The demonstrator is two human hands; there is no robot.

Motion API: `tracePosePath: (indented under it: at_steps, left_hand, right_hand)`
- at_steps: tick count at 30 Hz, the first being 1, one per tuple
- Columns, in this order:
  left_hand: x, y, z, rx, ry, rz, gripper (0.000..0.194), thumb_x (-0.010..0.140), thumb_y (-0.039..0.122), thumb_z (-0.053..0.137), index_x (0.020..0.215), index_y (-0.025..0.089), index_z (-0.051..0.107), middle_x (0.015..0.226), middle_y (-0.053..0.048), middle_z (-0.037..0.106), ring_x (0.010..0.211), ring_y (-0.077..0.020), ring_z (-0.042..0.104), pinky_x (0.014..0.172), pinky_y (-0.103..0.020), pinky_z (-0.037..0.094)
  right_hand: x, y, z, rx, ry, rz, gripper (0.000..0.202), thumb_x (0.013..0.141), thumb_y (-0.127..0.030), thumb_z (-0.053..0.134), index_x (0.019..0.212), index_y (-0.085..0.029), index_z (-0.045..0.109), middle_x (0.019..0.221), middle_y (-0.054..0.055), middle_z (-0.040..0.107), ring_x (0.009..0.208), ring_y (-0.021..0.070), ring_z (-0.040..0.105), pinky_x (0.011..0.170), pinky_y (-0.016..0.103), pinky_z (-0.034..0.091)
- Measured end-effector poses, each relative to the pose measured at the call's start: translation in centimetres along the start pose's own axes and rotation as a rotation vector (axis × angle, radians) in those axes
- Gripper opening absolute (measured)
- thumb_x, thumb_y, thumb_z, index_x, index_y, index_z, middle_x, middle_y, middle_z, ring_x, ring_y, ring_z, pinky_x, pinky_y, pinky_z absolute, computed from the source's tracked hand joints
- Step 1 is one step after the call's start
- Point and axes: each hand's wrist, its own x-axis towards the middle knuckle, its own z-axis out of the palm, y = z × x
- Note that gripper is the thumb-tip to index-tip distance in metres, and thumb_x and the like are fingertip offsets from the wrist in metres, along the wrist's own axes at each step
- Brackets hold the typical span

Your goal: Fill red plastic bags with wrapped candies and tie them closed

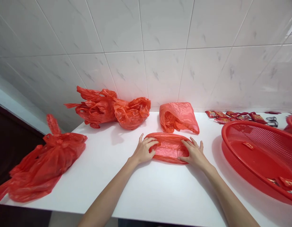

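A red plastic bag (168,146) lies low on the white table in front of me, its mouth spread into a wide oval that faces up. My left hand (144,148) holds the left end of the rim, with curved fingers and thumb reaching into the mouth. At the right end my right hand (193,153) grips the rim the same way, thumb toward me. Between the hands the bag's inside shows, and I see nothing lying in it. Just behind stands another red plastic bag (180,115), partly open at its front.
Crumpled red bags (96,107) stand by the tiled wall; a knotted red bag (48,160) sits at the left edge. On the right is a red mesh basket (252,157) with a few small packets. Several red packets (235,116) and dark-handled scissors (271,121) lie behind it.
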Motion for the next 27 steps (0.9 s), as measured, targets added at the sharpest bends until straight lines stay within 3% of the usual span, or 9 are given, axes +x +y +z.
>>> tracePosePath:
  at_steps: [3, 7, 10, 13, 15, 18, 20, 24, 27]
  left_hand:
    - [0.1, 0.2, 0.2, -0.023, -0.041, 0.014, 0.048, 0.079, 0.017, 0.053, 0.124, 0.027, 0.067, 0.133, -0.006, 0.067, 0.126, -0.0279, 0.058, 0.123, -0.064, 0.001]
    - [0.1, -0.2, 0.6, 0.018, -0.149, -0.120, 0.046, 0.088, 0.028, 0.051, 0.132, 0.025, 0.062, 0.134, -0.010, 0.066, 0.127, -0.0314, 0.058, 0.120, -0.069, -0.001]
    - [0.1, -0.7, 1.1, 0.036, -0.133, -0.163, 0.045, 0.093, 0.037, 0.049, 0.134, 0.024, 0.060, 0.126, -0.011, 0.070, 0.119, -0.0301, 0.063, 0.121, -0.067, -0.001]
    - [0.4, -1.1, 1.6, 0.001, -0.092, -0.146, 0.045, 0.092, 0.038, 0.051, 0.134, 0.024, 0.060, 0.124, -0.010, 0.071, 0.118, -0.0302, 0.063, 0.121, -0.067, 0.000]
    - [0.5, -1.1, 2.0, -0.026, -0.071, -0.138, 0.044, 0.092, 0.037, 0.053, 0.132, 0.022, 0.061, 0.125, -0.011, 0.071, 0.120, -0.0307, 0.063, 0.120, -0.068, 0.002]
    - [0.5, -1.0, 2.2, -0.053, -0.014, -0.097, 0.038, 0.092, 0.035, 0.052, 0.126, 0.022, 0.064, 0.126, -0.011, 0.071, 0.118, -0.0288, 0.063, 0.121, -0.066, 0.003]
    - [0.4, -0.8, 2.2, -0.072, 0.023, -0.055, 0.033, 0.093, 0.033, 0.051, 0.120, 0.024, 0.067, 0.123, -0.008, 0.072, 0.116, -0.0265, 0.065, 0.122, -0.064, 0.004]
    - [0.3, -0.6, 2.3, -0.123, 0.074, 0.013, 0.026, 0.092, 0.029, 0.050, 0.105, 0.024, 0.072, 0.108, -0.005, 0.077, 0.108, -0.0230, 0.067, 0.123, -0.060, 0.005]
    - [0.5, -0.6, 2.4, -0.151, 0.101, 0.029, 0.024, 0.091, 0.029, 0.051, 0.099, 0.023, 0.072, 0.101, -0.004, 0.077, 0.102, -0.0222, 0.068, 0.123, -0.059, 0.009]
  right_hand:
    - [0.0, 0.2, 0.1, 0.007, 0.035, -0.081, 0.061, 0.082, -0.042, 0.066, 0.138, -0.022, 0.057, 0.144, 0.016, 0.056, 0.149, 0.0434, 0.024, 0.113, 0.076, 0.007]
    - [0.0, 0.9, 0.2, 0.021, 0.029, -0.072, 0.053, 0.085, -0.046, 0.062, 0.132, -0.021, 0.062, 0.139, 0.015, 0.060, 0.149, 0.0432, 0.025, 0.113, 0.076, 0.005]
    - [0.3, 1.4, 0.1, 0.059, 0.030, -0.011, 0.051, 0.086, -0.048, 0.059, 0.130, -0.021, 0.064, 0.138, 0.016, 0.061, 0.149, 0.0441, 0.025, 0.111, 0.077, 0.004]
    - [0.3, 1.4, -0.3, 0.156, 0.076, -0.054, 0.043, 0.088, -0.043, 0.058, 0.125, -0.023, 0.067, 0.136, 0.013, 0.064, 0.149, 0.0419, 0.027, 0.113, 0.076, 0.004]
    - [0.0, 0.8, -1.1, 0.264, 0.168, -0.106, 0.037, 0.088, -0.040, 0.057, 0.118, -0.023, 0.070, 0.131, 0.011, 0.067, 0.146, 0.0380, 0.034, 0.116, 0.070, 0.014]
    - [-1.6, 0.3, -3.7, 0.473, 0.390, -0.153, 0.033, 0.090, -0.040, 0.054, 0.113, -0.025, 0.071, 0.128, 0.010, 0.069, 0.138, 0.0306, 0.048, 0.112, 0.053, 0.038]
    - [-3.1, 1.2, -6.3, 0.534, 0.503, -0.146, 0.035, 0.091, -0.045, 0.053, 0.114, -0.026, 0.070, 0.128, 0.009, 0.069, 0.130, 0.0295, 0.056, 0.109, 0.050, 0.043]
    - [-5.0, 5.9, -11.6, 0.317, 0.572, 0.019, 0.041, 0.085, -0.055, 0.061, 0.112, -0.026, 0.071, 0.120, 0.009, 0.071, 0.116, 0.0300, 0.064, 0.102, 0.047, 0.048]
    - [-5.3, 8.8, -13.4, 0.119, 0.633, 0.201, 0.038, 0.093, -0.052, 0.050, 0.107, -0.024, 0.073, 0.123, 0.014, 0.069, 0.115, 0.0300, 0.063, 0.098, 0.048, 0.048]
